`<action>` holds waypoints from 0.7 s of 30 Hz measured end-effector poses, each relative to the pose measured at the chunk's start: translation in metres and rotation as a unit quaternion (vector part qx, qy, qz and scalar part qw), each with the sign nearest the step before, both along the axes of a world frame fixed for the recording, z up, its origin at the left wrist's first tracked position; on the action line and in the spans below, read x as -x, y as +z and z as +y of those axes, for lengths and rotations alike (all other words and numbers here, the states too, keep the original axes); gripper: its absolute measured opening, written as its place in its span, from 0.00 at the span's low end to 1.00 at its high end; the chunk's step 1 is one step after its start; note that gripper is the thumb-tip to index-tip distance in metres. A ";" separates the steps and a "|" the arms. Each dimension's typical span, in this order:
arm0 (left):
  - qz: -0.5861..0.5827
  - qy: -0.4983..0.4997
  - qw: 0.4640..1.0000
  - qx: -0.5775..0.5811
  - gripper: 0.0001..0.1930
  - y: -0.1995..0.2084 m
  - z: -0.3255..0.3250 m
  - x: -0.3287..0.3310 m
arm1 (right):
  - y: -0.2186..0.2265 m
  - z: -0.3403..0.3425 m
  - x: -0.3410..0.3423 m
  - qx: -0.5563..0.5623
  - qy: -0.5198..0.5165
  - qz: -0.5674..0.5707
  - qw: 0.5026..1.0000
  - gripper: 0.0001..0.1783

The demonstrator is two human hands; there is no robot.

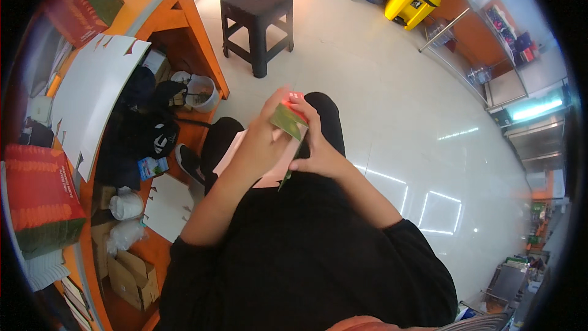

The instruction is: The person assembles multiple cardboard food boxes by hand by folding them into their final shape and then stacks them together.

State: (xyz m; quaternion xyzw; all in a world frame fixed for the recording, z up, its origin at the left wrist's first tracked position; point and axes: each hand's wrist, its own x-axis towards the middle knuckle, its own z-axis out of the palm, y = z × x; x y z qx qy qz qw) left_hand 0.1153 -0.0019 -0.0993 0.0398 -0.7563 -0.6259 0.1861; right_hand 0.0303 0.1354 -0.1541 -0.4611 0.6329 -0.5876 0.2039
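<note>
Above my lap I hold a folded red-and-green printed card whose pale pink side faces down toward me. My left hand lies across it from the left, with its fingers bent over the upper part. My right hand grips the right edge, fingers over the top and thumb on the pale side lower down. Both hands meet near the red upper end. Part of the card is hidden behind my left hand and wrist.
An orange desk on the left carries stacks of red-and-green printed sheets and a white sheet. Under it are a white bucket and a cardboard box. Ahead stand a dark stool and a yellow bin.
</note>
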 end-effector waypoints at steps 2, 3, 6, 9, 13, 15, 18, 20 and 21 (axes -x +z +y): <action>0.013 -0.072 0.989 -0.128 0.36 -0.010 0.002 -0.006 | 0.005 -0.008 -0.002 0.071 -0.057 0.055 0.994 0.57; 0.023 -0.148 0.956 -0.253 0.42 -0.018 0.003 -0.007 | 0.002 -0.011 0.000 0.081 -0.053 0.069 0.993 0.57; -0.052 -0.218 0.949 -0.222 0.50 -0.039 0.010 -0.010 | -0.006 -0.007 0.011 0.065 -0.096 -0.048 0.992 0.57; -0.046 -0.187 0.978 0.078 0.56 -0.026 0.010 -0.022 | -0.012 -0.009 0.012 0.024 -0.093 0.006 0.995 0.55; -0.082 -0.154 0.975 0.141 0.44 -0.006 -0.001 -0.026 | -0.003 -0.019 0.007 0.044 -0.080 0.009 0.996 0.52; -0.164 -0.110 0.951 0.240 0.31 0.030 -0.004 -0.026 | 0.016 -0.021 0.008 0.050 -0.061 -0.026 0.997 0.51; -0.174 -0.056 0.926 0.329 0.24 0.055 0.003 -0.022 | 0.044 -0.015 0.014 0.110 -0.028 -0.048 0.992 0.52; -0.255 -0.092 0.891 0.364 0.26 0.069 0.006 -0.022 | 0.055 -0.002 0.024 0.061 -0.026 0.069 0.995 0.54; -0.256 -0.088 0.888 0.371 0.26 0.075 0.003 -0.027 | 0.060 0.001 0.026 0.069 -0.025 0.069 0.995 0.54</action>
